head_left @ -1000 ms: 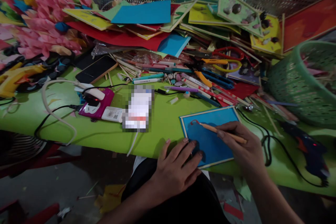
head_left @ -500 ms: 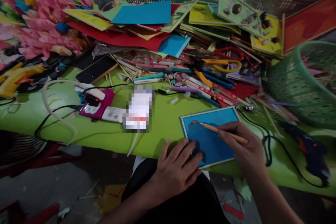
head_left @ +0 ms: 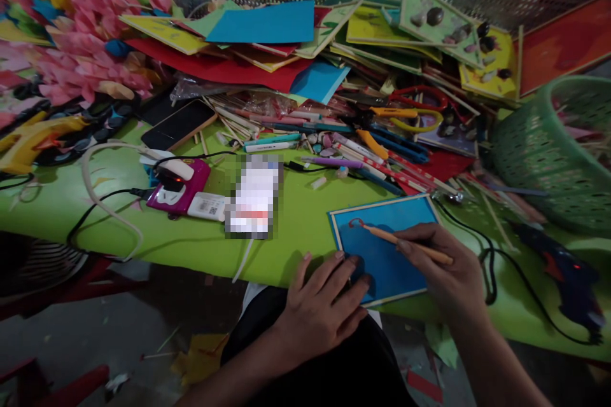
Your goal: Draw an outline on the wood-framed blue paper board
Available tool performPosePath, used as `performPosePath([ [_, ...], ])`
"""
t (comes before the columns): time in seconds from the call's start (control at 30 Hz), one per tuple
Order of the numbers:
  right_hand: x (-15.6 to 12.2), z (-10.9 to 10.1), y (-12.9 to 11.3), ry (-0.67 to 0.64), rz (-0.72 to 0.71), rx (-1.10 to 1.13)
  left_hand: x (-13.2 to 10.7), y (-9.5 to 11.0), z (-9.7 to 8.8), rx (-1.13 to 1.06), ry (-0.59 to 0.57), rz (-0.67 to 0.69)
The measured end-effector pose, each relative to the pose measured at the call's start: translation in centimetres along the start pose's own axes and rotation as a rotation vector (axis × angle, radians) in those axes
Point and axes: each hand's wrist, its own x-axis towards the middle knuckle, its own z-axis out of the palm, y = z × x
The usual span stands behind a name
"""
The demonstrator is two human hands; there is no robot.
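Note:
A small blue card (head_left: 382,235) with a pale wooden border lies at the near edge of the green table (head_left: 296,222). My left hand (head_left: 322,305) rests flat with fingers spread, its fingertips on the card's near left corner. My right hand (head_left: 446,270) is closed on a thin wooden stick (head_left: 405,241), held like a pen. The stick's tip touches a small red shape (head_left: 354,223) at the card's far left corner.
A glue gun (head_left: 563,273) with a black cord lies at the right, near a green basket (head_left: 548,146). Behind the card are pens, scissors (head_left: 410,105), sticks and stacked coloured cards. A phone (head_left: 179,125), a pink device (head_left: 179,187) and pink paper flowers (head_left: 81,38) sit at the left.
Both hands and the stick stay almost still. The view has shifted slightly.

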Motion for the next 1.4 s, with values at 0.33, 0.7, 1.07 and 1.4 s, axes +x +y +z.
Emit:
performPosePath([
  [0.33,0.4,0.1,-0.1,-0.055,-0.045,-0.038,0.0,0.1,0.0,-0.007,-0.008,-0.013],
  [0.7,0.4,0.2,-0.3,-0.049,-0.052,-0.061,-0.1,0.0,0.0,-0.017,-0.02,-0.008],
  [1.07,0.7,0.4,-1.2,-0.05,-0.026,-0.052,-0.1,0.0,0.0,-0.012,-0.006,-0.003],
  [1.4,0.8,0.4,-0.7,-0.052,-0.041,-0.068,-0.1,0.0,0.0,-0.017,-0.005,-0.007],
])
